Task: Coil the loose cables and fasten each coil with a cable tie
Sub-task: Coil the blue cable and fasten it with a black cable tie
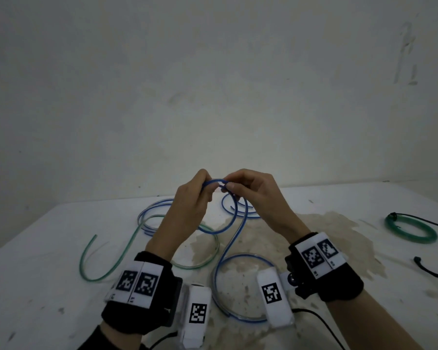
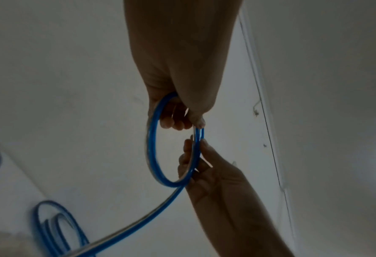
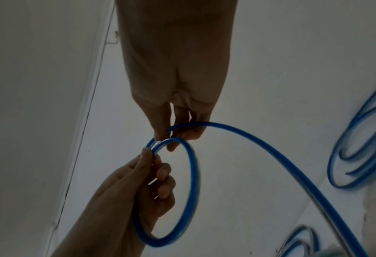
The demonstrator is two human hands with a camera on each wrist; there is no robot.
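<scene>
Three cables [image 1: 234,238], two ties [image 1: 431,271]

Black wrist straps [image 1: 147,294] with white square-coded tags [image 1: 319,253].

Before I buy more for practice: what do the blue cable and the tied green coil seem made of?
Blue cable: likely flexible plastic tubing, glossy; a pale highlight runs along it and it holds a springy loop. Green coil: seemingly similar translucent glossy plastic, fastened with a black cable tie, probably nylon.

Loose cables [image 1: 220,251] mid-table [image 1: 48,286], tied coil [image 1: 411,229] far right, probably a spare tie [image 1: 430,270] before it
</scene>
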